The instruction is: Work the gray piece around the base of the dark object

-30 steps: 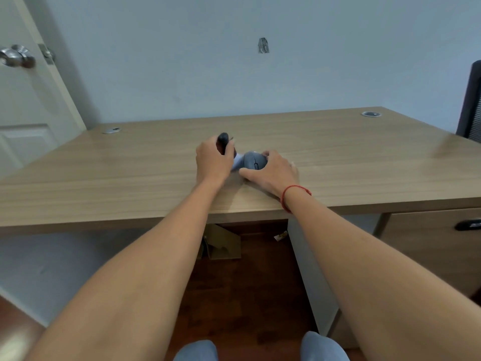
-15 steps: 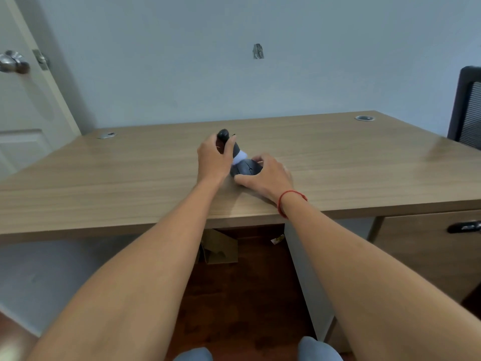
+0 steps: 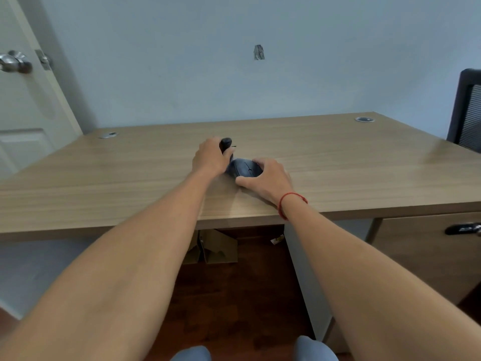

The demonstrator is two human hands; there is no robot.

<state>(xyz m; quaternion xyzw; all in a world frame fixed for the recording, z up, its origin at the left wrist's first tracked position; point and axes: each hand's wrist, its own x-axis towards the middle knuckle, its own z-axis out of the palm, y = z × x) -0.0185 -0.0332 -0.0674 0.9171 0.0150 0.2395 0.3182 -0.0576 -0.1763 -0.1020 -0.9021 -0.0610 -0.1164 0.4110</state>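
Left hand grips a dark tool upright, mid-desk; right hand curls round the mouse lying just beside it; tool tip hidden.

Small office or home study room, wooden desk with cable holes across the middle, drawer unit at lower right, black mesh chair at right edge, white door upper left, plain pale wall.
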